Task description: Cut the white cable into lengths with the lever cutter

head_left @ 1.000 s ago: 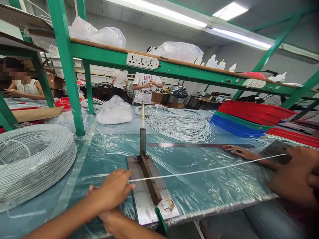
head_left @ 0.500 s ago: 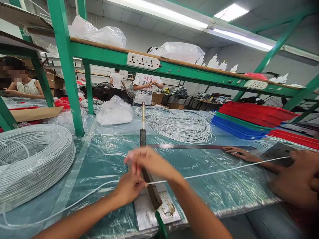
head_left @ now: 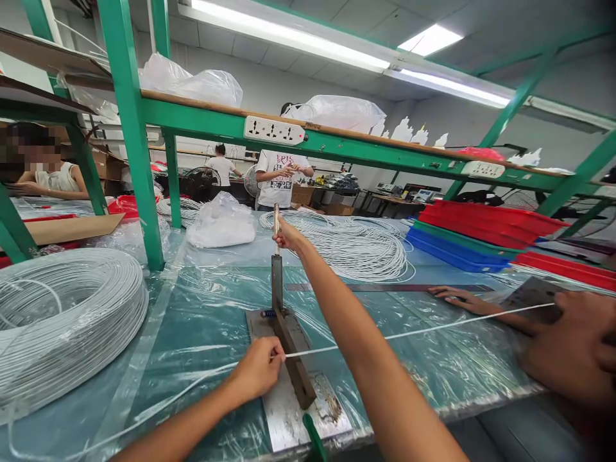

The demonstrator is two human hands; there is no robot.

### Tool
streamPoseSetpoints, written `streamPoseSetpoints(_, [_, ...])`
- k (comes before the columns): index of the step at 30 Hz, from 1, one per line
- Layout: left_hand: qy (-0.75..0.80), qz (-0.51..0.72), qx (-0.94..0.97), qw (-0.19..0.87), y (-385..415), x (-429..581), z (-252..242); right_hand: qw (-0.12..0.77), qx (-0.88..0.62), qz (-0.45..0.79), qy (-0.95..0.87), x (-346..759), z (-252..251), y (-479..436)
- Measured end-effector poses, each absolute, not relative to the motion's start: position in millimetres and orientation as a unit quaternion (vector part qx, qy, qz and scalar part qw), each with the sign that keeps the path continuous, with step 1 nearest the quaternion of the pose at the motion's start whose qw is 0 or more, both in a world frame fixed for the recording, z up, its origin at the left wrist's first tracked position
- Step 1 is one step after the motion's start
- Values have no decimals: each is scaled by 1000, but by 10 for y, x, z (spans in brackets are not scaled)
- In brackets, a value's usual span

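My left hand [head_left: 258, 367] pinches a white cable [head_left: 312, 351] just left of the base bar of a lever cutter [head_left: 296, 369]. From there the cable runs across the bar to the right, passing behind my right forearm. My right hand [head_left: 287, 233] is wrapped round the upright handle [head_left: 276, 221] of the cutter, whose arm stands raised. The cutter sits on a metal plate [head_left: 283, 427] near the table's front edge. At the far right, a co-worker's blurred hand [head_left: 584, 314] is at the cable's other end; their other hand [head_left: 455, 296] lies by a steel ruler [head_left: 385, 288].
A thick coil of white cable [head_left: 115, 321] lies at left, with looser cable coils [head_left: 356, 250] behind. Stacked red, green and blue trays [head_left: 486, 228] stand at the back right. A green shelf beam [head_left: 202, 119] crosses above. A green clamp handle [head_left: 314, 436] juts at the front edge.
My right hand has moved up and away from above the base bar and closed round the cutter's handle. My left hand keeps its pinch on the cable. The view has tipped slightly upward.
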State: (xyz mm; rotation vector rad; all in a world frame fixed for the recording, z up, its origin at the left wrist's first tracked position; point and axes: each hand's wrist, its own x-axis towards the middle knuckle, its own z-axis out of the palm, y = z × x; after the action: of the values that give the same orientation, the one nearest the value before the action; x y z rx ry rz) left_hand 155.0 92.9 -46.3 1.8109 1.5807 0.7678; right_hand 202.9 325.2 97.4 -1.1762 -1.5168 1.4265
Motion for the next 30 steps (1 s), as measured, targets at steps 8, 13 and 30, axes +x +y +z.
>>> streamPoseSetpoints(8, [589,383,581,411,1170,1614,-723,360,-379,648,-555,2581,1258,2744])
streamPoseSetpoints(13, [599,410,540,426,1292,1663,-906,339,-398,663,-536,3107,1285,2117])
streamPoseSetpoints(30, [617,438,533,379,1331,1715,-960,236,-529,707,-405,3812,176,549])
